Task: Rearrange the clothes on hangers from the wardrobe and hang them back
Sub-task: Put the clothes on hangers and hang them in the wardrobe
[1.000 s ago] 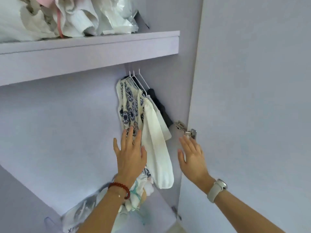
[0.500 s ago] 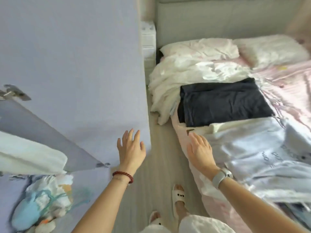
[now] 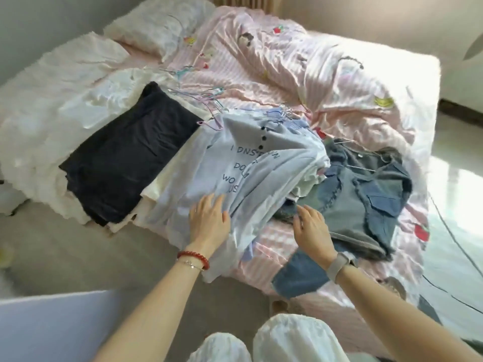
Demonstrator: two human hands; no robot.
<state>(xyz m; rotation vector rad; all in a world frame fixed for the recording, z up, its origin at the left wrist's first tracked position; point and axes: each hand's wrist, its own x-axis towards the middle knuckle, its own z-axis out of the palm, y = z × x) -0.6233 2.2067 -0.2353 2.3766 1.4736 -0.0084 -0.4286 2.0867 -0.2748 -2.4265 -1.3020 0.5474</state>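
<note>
Bed [image 3: 366, 82] fills frame, pink striped sheet. Pale lettered shirt [image 3: 251, 163] at centre, denim garment [image 3: 366, 194] right, loose hangers [image 3: 198, 97] above. Left hand [image 3: 209, 223] flat on shirt, grip spread; right hand [image 3: 312, 231] spread beside denim. Advice: smooth shirt, then thread hanger through collar.

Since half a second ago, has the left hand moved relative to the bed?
Yes. The left hand has moved onto the bed: it was over the floor beside the wardrobe door, and now it rests open on the pale printed shirt there.
</note>
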